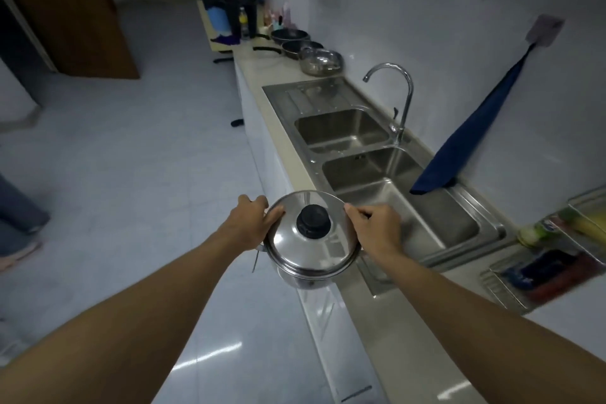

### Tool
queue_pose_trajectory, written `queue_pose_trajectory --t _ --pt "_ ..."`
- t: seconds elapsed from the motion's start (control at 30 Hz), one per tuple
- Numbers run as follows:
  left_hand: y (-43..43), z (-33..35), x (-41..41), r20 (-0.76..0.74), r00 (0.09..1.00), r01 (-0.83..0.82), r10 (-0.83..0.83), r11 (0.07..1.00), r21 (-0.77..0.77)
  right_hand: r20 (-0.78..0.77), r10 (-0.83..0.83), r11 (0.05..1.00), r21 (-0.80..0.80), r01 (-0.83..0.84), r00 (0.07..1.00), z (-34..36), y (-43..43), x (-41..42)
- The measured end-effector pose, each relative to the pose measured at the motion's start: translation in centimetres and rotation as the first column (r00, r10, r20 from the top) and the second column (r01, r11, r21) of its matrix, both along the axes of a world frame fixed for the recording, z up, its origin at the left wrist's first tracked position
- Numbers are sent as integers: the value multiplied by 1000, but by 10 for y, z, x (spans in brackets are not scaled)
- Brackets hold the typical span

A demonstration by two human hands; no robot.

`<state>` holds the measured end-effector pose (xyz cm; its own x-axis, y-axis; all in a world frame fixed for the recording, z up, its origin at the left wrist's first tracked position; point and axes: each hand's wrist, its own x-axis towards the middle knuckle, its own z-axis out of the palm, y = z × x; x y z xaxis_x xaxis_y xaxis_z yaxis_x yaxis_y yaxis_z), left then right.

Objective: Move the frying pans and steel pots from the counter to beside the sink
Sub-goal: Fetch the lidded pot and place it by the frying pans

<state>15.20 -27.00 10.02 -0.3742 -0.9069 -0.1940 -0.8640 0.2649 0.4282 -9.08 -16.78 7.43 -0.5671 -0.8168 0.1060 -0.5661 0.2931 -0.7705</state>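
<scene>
A steel pot point(308, 259) with a shiny lid and black knob is held in the air over the counter's front edge, near the closest sink basin. My left hand point(251, 223) grips its left side and my right hand point(372, 228) grips its right side. Beyond the double sink point(347, 138), on the far counter, stand two dark frying pans point(290, 35) point(301, 48) with black handles and another steel pot point(320, 61) with a lid.
A curved tap point(398, 98) rises behind the sink. A blue cloth point(472, 138) hangs from a wall hook. A dish rack point(554, 259) with utensils sits at the right. Bottles point(278, 18) stand at the counter's far end. A person's leg point(16, 203) shows at the left.
</scene>
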Motion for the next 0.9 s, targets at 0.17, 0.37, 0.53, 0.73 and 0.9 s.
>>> queue_pose_trajectory --t 0.17,0.37,0.53,0.73,0.9 --pt "-88 0 16 1 1000 -10 10 1000 -2 -46 9 998 -59 -12 999 2 -92 15" --pt "-201 8 41 28 999 20 -20 1000 -8 -47 -23 998 -53 20 999 5 -199 41" --pt "-293 18 53 33 998 59 -58 998 -24 -37 -90 994 -72 87 995 13 -281 61" --pt "-394 16 51 22 998 59 -59 998 -15 -6 -81 994 -71 81 997 12 -377 59" --pt "-484 5 34 -1 999 37 -37 999 -23 -21 -83 993 -88 81 996 2 -472 37"
